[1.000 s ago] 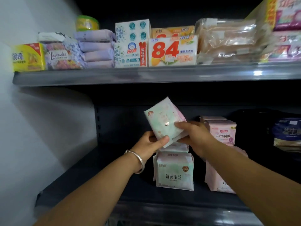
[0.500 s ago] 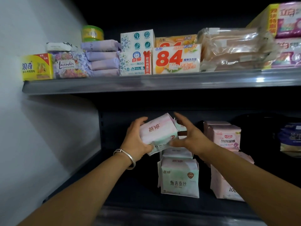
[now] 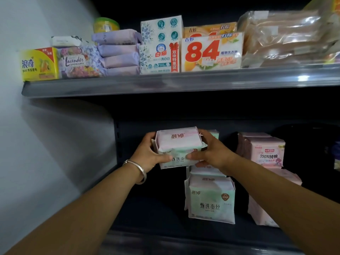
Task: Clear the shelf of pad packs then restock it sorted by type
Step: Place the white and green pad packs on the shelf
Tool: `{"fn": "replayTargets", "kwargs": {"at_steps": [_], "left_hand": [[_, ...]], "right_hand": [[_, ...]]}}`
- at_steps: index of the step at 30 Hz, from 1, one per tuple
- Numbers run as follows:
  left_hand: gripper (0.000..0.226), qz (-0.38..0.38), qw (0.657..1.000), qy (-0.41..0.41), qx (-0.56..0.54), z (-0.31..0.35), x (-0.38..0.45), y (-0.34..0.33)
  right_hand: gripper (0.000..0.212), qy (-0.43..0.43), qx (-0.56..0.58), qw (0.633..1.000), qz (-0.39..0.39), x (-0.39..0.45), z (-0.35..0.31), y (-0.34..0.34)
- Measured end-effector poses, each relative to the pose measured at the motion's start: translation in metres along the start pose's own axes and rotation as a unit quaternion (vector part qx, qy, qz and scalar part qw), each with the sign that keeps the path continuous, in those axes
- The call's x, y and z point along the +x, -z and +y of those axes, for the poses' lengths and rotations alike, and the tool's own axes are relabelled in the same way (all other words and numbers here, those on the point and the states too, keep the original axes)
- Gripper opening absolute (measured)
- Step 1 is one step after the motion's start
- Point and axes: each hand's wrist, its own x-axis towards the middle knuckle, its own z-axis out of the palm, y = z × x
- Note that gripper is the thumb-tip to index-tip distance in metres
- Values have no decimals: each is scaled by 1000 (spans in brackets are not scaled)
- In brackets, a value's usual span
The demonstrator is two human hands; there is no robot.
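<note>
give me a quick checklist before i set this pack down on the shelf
1. Held pad pack gripped on both sides by left hand and right hand: ok.
2. Pack turned with its print facing forward: ok.
3. Matching type nearby: the mint pack standing below carries the same brand print: ok.
4. Kept apart from the pink packs on the right: ok.
5. Dark lower shelf to the left of the mint pack shows bare room: ok.
6. Whether the stack beneath the held pack sits level: cannot tell, hands hide it.
</note>
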Motion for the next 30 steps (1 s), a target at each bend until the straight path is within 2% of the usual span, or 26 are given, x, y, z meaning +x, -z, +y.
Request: {"fn": "replayTargets", "kwargs": {"at_steps": [4, 6, 8, 10, 14, 23, 25, 30], "left_hand": [[70, -2, 1000, 17, -18, -14, 8, -1], [66, 23, 999, 32, -34, -24, 19, 1], [66, 56, 997, 48, -38, -37, 34, 5], [68, 78, 995, 63, -28, -51, 50, 8], [71, 89, 992, 86, 20, -72, 75, 1], [75, 29, 987, 135, 80, -135, 132, -21], [75, 38, 984, 140, 105, -146, 135, -26], [96, 69, 972, 119, 192, -158, 130, -44]], "right_hand": [[78, -20, -9, 1000, -13, 12, 11, 0], [69, -28, -45, 998, 18, 20, 19, 7], [50, -22, -163, 984, 69, 27, 27, 20], [36, -19, -281, 956, 85, 31, 33, 32], [36, -25, -413, 908, 66, 35, 41, 42], [38, 20, -472, 880, 39, 58, 58, 42], [36, 27, -480, 876, 33, 59, 62, 42], [37, 18, -492, 870, 31, 55, 64, 43]]}}
